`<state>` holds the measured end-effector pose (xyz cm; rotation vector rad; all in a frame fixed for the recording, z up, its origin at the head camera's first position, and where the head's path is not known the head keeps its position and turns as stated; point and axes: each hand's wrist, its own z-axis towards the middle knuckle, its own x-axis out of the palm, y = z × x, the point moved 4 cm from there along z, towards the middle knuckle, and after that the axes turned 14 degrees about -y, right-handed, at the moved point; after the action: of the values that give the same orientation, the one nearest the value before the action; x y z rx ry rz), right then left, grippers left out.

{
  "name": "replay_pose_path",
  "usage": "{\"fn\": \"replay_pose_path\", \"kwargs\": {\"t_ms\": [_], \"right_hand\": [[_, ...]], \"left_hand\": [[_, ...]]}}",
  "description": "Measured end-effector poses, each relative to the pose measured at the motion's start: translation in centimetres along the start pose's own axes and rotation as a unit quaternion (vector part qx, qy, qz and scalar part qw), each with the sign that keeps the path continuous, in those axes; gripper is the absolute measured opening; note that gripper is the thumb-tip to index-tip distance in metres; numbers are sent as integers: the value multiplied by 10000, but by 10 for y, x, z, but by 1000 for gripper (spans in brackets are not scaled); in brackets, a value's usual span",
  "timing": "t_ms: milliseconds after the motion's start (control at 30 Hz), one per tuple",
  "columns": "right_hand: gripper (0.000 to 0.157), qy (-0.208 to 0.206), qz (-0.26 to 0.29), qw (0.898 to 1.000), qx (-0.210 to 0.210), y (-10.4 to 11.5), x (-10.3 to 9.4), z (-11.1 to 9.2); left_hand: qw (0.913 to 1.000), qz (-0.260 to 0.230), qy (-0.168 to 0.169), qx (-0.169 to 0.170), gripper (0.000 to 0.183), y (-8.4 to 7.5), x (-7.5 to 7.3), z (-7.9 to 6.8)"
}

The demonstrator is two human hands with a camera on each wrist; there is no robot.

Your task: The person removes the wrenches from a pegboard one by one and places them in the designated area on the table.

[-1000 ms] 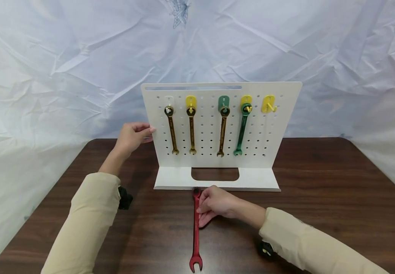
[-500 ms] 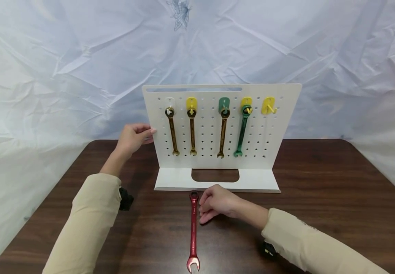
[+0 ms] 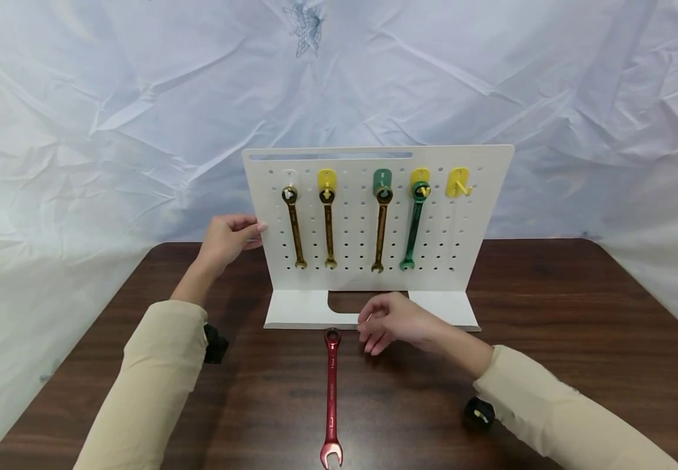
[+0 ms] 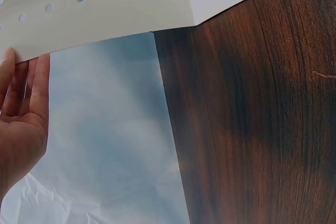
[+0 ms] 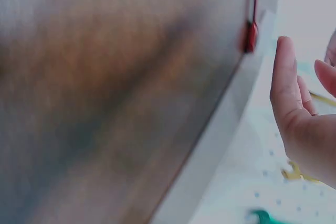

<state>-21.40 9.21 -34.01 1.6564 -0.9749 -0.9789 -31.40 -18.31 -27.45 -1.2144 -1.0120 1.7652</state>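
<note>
In the head view, a red combination wrench [image 3: 331,391] lies on the table, ring end toward the white pegboard stand [image 3: 491,176]. My right hand [image 3: 397,320] is to the right of the ring end, near the stand's front lip, fingers loosely bent around nothing. The right wrist view has this hand [image 5: 304,119] apart from the red wrench [image 5: 252,38]. My left hand [image 3: 225,241] pinches the board's left edge. In the left wrist view, that hand's [image 4: 23,129] thumb is on the front face and the other fingers are behind.
Three gold wrenches [image 3: 329,232] and a green wrench [image 3: 413,232] hang on the pegboard's hooks. A bare yellow hook [image 3: 458,183] is at the far right. The dark wooden table [image 3: 556,313] extends to both sides, with a pale sheet [image 3: 139,130] behind.
My right hand has let go of the red wrench, which now lies flat, and has drawn away to the right and toward the stand. My left hand keeps its place.
</note>
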Motion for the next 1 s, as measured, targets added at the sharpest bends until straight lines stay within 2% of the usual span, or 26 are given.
{"fn": "replay_pose_path", "kwargs": {"t_ms": [267, 600, 767, 1000], "right_hand": [[16, -448, -222, 9975, -501, 28, -40, 0], [30, -1383, -617, 9850, -822, 58, -86, -3], [30, -1722, -770, 9777, -921, 65, -102, -4], [28, -1974, -847, 9707, -1078, 71, -114, -2]], "left_hand": [[10000, -64, 33, 42, 33, 1, -1, 1], [9999, -79, 26, 65, 32, 3, 0, 1], [9999, -62, 33, 89, 32, 3, 0, 2], [9999, -103, 30, 63, 33, 3, 0, 2]]}}
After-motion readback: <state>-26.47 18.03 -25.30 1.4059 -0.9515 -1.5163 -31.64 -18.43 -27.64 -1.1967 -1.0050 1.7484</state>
